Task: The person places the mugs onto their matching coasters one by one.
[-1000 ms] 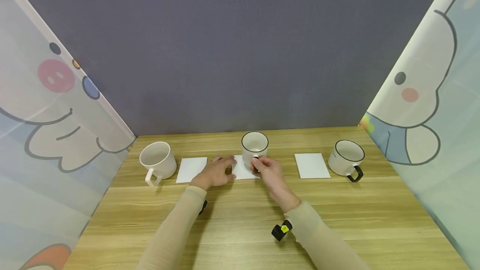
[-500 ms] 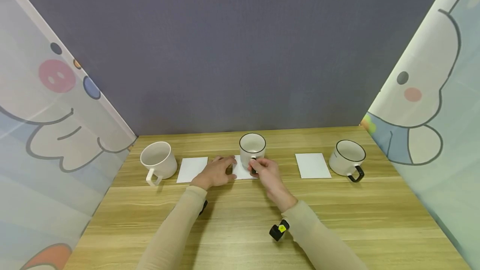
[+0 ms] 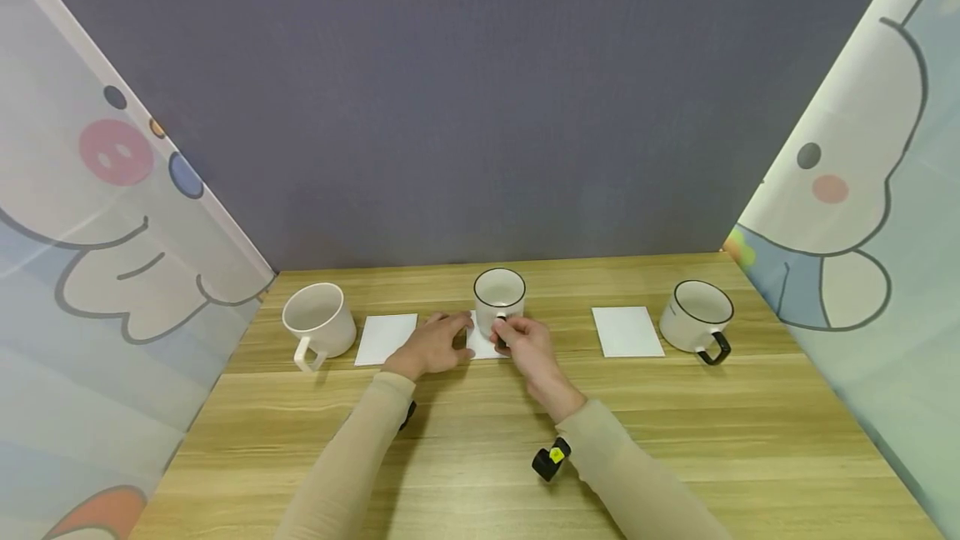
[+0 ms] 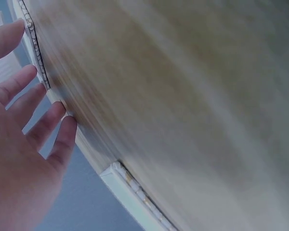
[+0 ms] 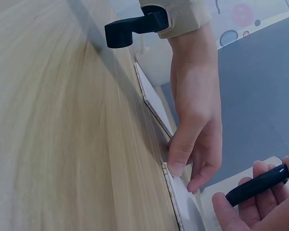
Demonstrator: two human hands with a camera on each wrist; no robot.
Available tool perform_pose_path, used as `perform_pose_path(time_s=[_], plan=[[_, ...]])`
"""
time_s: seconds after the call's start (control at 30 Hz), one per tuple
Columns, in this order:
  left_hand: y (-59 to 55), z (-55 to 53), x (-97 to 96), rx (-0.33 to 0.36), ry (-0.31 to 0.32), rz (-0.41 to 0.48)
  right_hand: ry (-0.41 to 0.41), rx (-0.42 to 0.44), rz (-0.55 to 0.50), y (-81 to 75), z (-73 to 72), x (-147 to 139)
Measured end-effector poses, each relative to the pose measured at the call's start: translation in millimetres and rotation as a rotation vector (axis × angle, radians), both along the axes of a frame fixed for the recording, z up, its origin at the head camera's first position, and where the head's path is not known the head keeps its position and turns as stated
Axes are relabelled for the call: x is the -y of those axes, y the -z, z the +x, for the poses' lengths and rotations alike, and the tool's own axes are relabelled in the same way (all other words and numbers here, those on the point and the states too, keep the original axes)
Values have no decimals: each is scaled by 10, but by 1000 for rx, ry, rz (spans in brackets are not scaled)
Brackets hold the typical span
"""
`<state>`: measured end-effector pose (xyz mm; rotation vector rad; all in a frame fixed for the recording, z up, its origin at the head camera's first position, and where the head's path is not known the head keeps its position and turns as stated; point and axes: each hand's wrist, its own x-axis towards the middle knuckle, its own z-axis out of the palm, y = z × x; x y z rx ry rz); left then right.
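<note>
My right hand pinches the black handle of a white mug with a dark rim. Upright, this mug is over the right part of the middle white square coaster; whether its base touches the coaster, I cannot tell. Fingers loosely spread, my left hand touches that coaster's left side with thumb and fingertips. In the right wrist view, the left thumb rests at the coaster's edge. The left wrist view shows the left fingers extended, with no mug between them.
A plain white mug stands at the left beside a coaster. To the right are another coaster and a black-handled white mug. A dark grey panel rises behind the wooden table, with printed cloths at both sides.
My right hand has brought the dark-rimmed mug left and slightly nearer, further over the middle coaster. The left hand stays at the coaster's left side.
</note>
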<state>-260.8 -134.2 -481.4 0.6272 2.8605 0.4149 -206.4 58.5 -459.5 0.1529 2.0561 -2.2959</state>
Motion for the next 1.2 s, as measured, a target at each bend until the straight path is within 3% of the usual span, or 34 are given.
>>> perform_pose_path(time_s=[0.37, 0.4, 0.63, 1.2], plan=[[-22, 24, -15, 6, 1, 26, 7, 18, 5, 63, -33, 48], [-25, 25, -14, 5, 1, 29, 7, 16, 12, 16, -9, 54], [-6, 6, 0, 5, -1, 37, 13, -6, 38, 116, -58, 118], [-9, -3, 25, 12, -7, 35, -2, -16, 41, 129, 45, 171]])
